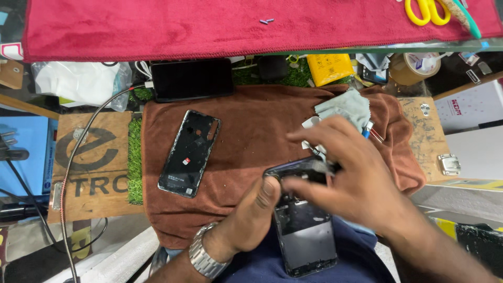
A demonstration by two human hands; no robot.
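While the left hand [251, 215], a metal watch [205, 257] on its wrist, clasps the opened phone body [305, 230] with the thumb pressed on its upper left corner, the right hand [348, 178] hovers over the phone's top end with fingers spread and blurred; whether its grip has hold of anything cannot be told. Phone body lies tilted at the near edge of a brown towel [251, 131], partly over the person's dark blue lap. To the left on the same towel, well apart from the hands: 1 detached black back cover [189, 153], inner face up. At the towel's far edge lies 1 dark phone [192, 79] with a cable [78, 152] plugged in; a grey cloth [346, 107] sits at the far right. Under the towel: green artificial turf [135, 157] and a wooden board [89, 167] on the worktop. Above runs a glass shelf with a red towel [209, 26] and yellow scissors [427, 11]. Clutter of a yellow box [329, 68] and a tape roll [411, 68] behind.
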